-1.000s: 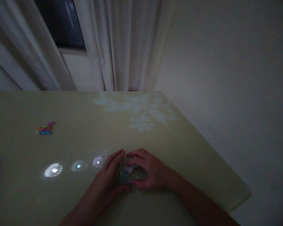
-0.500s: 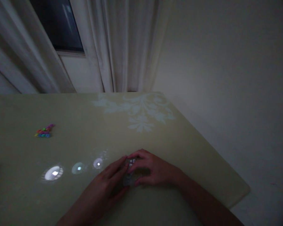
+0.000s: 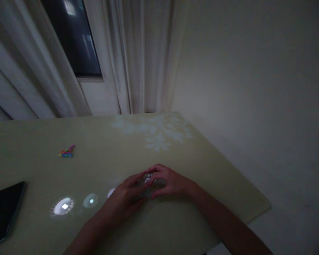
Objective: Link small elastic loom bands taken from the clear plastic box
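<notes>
A small see-through object [image 3: 148,191] with whitish marks sits low over the table between both hands; its exact kind is hard to make out in the dim light. My left hand [image 3: 127,195] is curved along its left side. From the right, my right hand [image 3: 168,182] grips it with bent fingers and thumb. The fingers of both hands nearly meet at its far side and hide much of it.
A little heap of brightly coloured small pieces [image 3: 67,152] lies farther back on the table [image 3: 101,138]. A dark flat tablet-like device [image 3: 5,210] is at the left edge. Light reflections shine on the tabletop. Curtains [image 3: 149,56] and a wall [image 3: 250,85] border the table.
My view has turned left, so more of the dark device shows and the coloured pieces appear farther right. Both hands stay around the see-through object, with little visible change in grip.
</notes>
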The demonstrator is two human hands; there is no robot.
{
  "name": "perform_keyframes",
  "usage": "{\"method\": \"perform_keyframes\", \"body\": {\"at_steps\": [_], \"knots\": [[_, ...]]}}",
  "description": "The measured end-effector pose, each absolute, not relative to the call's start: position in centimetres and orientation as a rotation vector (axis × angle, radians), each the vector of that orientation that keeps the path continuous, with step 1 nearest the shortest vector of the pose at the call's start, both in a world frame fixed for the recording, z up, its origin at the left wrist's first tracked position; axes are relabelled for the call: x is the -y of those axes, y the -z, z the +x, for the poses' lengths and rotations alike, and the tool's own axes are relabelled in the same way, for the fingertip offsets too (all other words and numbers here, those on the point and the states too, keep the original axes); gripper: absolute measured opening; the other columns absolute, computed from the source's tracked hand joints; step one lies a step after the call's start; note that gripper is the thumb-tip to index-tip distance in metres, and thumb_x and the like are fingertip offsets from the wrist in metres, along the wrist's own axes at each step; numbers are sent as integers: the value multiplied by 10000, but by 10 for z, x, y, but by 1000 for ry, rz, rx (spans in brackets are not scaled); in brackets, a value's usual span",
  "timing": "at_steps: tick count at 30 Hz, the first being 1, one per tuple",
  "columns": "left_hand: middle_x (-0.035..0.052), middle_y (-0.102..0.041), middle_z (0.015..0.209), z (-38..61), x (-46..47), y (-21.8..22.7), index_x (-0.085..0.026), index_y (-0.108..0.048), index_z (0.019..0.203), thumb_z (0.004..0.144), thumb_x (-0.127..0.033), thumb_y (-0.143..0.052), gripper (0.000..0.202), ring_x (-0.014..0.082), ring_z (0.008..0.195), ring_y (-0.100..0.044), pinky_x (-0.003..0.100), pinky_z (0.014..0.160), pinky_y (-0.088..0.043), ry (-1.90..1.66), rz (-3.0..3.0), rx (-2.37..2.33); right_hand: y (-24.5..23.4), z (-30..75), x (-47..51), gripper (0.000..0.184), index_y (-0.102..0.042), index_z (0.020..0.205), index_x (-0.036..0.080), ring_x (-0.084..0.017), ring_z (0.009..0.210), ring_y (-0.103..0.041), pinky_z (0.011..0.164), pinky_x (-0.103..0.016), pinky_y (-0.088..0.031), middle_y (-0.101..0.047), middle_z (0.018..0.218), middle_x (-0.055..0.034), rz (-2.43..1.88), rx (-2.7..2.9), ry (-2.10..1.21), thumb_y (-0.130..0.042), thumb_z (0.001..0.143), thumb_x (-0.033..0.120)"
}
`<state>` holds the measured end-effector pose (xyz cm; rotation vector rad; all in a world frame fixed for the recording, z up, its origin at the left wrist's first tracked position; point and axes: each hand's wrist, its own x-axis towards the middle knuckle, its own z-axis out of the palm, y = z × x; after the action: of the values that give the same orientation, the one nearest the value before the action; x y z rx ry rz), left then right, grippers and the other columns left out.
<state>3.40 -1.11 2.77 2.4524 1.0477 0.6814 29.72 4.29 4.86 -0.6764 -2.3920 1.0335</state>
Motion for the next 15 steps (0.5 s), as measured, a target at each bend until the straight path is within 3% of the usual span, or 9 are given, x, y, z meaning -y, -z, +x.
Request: {"method": "perform_keyframes", "body": {"at_steps": [6,11,15], "knots": [[84,-558,1575,38,7,-31,-387,-662,1403,940,-253,-684,482,281,1349,-626,441,1088,-540,-724,2472,-1055,-46,292,-52,421,-767,1118,220,-233,1273,-569,1110,-383,-446,-601,1341,-90,-649,2463,-892,-929,760,371],[74,-572,1567,40,8,-37,-350,-707,1356,948,-293,-684,413,271,1363,-618,414,1127,-503,-765,2429,-1053,-43,283,-54,428,-750,1051,182,-233,1150,-621,1040,-364,-487,-650,1179,-66,-742,2443,-919,-960,705,321],[97,-580,1557,42,10,-37,-315,-694,1380,957,-324,-670,423,292,1392,-592,446,1145,-487,-772,2478,-1086,-36,283,-44,367,-750,1071,172,-258,1197,-623,1063,-377,-465,-694,1215,-88,-737,2310,-925,-917,760,273]]}}
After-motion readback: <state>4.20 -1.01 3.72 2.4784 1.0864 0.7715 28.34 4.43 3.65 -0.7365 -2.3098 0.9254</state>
